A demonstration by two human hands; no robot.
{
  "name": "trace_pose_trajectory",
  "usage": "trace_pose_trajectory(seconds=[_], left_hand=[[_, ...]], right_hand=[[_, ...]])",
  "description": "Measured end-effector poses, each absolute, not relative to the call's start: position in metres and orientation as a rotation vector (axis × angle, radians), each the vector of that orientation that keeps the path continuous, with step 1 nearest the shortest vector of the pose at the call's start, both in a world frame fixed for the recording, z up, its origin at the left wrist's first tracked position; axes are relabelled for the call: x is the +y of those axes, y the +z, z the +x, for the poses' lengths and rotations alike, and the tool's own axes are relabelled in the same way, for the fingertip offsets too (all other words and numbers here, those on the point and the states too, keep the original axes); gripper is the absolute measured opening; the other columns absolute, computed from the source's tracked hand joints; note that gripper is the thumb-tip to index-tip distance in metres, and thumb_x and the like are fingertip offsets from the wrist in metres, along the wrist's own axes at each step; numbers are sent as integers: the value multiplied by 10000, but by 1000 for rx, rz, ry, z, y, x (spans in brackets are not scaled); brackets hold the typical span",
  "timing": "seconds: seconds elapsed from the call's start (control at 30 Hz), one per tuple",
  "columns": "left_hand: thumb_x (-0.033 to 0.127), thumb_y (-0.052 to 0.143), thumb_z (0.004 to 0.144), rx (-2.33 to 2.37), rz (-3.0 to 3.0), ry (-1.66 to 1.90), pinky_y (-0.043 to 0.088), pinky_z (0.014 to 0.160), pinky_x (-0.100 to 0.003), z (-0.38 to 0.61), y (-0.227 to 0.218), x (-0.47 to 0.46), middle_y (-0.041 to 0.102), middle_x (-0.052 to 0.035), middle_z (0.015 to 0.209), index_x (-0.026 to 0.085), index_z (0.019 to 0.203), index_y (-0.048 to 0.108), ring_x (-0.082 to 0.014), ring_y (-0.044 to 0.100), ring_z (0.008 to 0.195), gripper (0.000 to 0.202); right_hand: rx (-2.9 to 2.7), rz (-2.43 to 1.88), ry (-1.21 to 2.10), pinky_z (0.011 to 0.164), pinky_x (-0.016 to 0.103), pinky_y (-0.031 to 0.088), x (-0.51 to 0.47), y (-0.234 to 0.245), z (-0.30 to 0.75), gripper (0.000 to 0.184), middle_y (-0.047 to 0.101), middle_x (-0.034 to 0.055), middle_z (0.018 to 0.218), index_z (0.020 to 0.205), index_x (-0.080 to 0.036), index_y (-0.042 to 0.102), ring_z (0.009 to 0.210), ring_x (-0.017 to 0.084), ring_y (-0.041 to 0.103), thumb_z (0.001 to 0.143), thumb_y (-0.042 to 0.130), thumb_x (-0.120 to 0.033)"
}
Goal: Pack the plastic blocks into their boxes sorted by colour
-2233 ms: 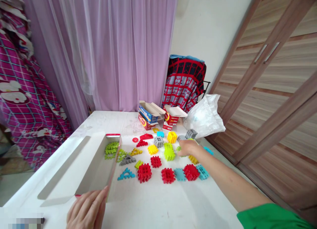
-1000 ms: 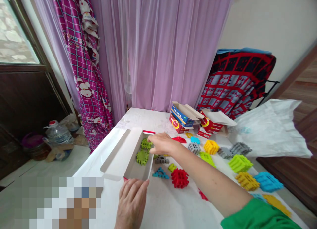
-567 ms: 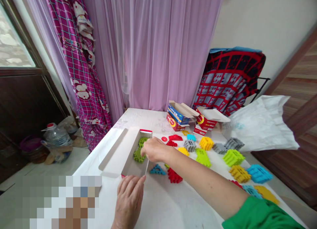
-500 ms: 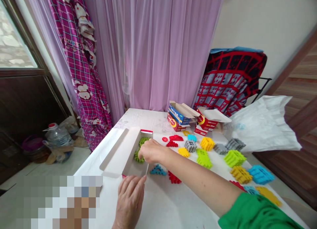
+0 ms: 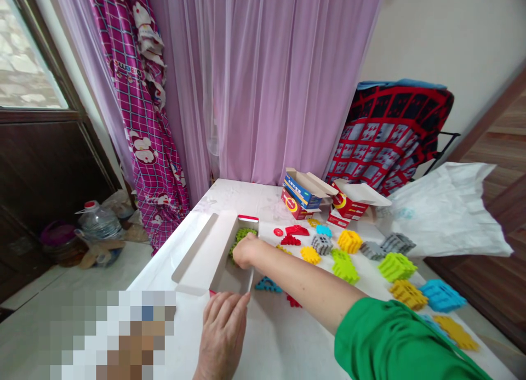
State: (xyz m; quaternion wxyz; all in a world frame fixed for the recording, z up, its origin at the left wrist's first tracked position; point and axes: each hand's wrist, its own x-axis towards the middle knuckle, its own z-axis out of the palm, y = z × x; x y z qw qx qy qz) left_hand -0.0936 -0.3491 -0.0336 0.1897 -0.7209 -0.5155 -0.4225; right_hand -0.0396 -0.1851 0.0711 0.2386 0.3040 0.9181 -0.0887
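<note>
A long open carton (image 5: 230, 284) with a white inside and red edges lies on the white table, its lid folded out to the left. Green toothed plastic building blocks (image 5: 245, 233) sit in its far half. Reaching in from the right, my right hand (image 5: 245, 250) is closed over these blocks; its fingertips are hidden behind the hand. My left hand (image 5: 224, 325) is at the carton's near end, fingers together and bent over the edge. A blue triangular block (image 5: 268, 284) lies just right of the carton, partly under my right forearm.
More toothed blocks in yellow (image 5: 349, 241), grey (image 5: 321, 244), lime green (image 5: 396, 266) and blue (image 5: 442, 295) spread over the table's right side. Small open boxes (image 5: 303, 189) are stacked at the back. A white bag (image 5: 447, 210) stands at the right edge.
My right hand has shifted slightly within the carton and its sleeve has come further into view. The whole view has moved a little; my left hand stays at the carton's near end.
</note>
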Motion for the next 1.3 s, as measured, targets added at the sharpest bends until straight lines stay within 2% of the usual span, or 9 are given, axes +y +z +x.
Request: trace_pose_trajectory(seconds=[0.17,0.27,0.43,0.63,0.8,0.87,1.0,1.1,1.3], left_hand=[[134,482,926,-1470,-2035,-1227,414,926,-299,-93,-31,-350,705,-8,893,214,1074,644,-145,612,894,234],[131,482,922,-1463,-2031,-1215,408,940,-296,-94,-31,-350,702,-7,894,216,1078,648,-140,610,902,243],[132,461,932,-1438,-2029,-1218,396,935,-295,-95,-33,-349,702,-8,892,211,1074,648,-142,606,906,248],[146,495,927,-1372,-2047,-1187,394,914,-326,-100,-38,-345,708,-28,912,199,1097,639,-170,603,910,229],[158,536,908,-1270,-2059,-1096,402,870,-332,-107,-42,-340,708,-38,905,191,1094,639,-177,611,878,215],[163,534,909,-1237,-2047,-1087,406,855,-336,-108,-41,-339,708,-45,894,183,1085,638,-183,609,874,205],[173,545,905,-1204,-2020,-1071,413,845,-344,-108,-41,-337,708,-55,874,172,1076,639,-191,610,859,196],[172,551,900,-1202,-2025,-1071,414,853,-345,-108,-42,-336,711,-51,879,180,1093,635,-191,614,863,210],[155,550,897,-1207,-2043,-1080,411,865,-345,-109,-42,-336,712,-49,883,181,1096,636,-188,611,856,219]], right_hand=[[2560,931,-244,808,254,512,-168,105,-4,488,710,-53,1200,1122,-379,725,1056,197,672,773,517,-110],[2600,1106,-172,822,246,491,-154,124,33,503,710,-20,1204,1194,-340,699,1088,200,657,810,460,-121],[2505,1361,-104,824,260,477,-136,132,121,446,718,33,1181,1136,-276,733,1087,220,653,818,461,-121],[2243,1612,-104,847,292,479,-147,115,225,367,721,75,1172,1093,-220,747,1070,245,660,822,510,-149],[2097,1724,-160,879,300,482,-164,90,266,323,725,63,1162,1070,-236,748,1082,253,659,773,622,-224],[2067,1768,-181,895,323,486,-168,80,271,375,710,90,1192,1133,-214,720,1102,272,652,779,645,-309],[2024,1878,-211,926,350,484,-177,61,266,598,654,154,1277,1294,-170,612,1148,295,629,771,673,-454],[1957,1988,-210,934,378,483,-184,49,257,699,644,189,1279,1326,-151,567,1158,317,621,743,695,-515],[1870,2133,-187,928,365,479,-194,32,240,646,641,191,1276,1319,-152,541,1178,299,609,776,666,-479]])
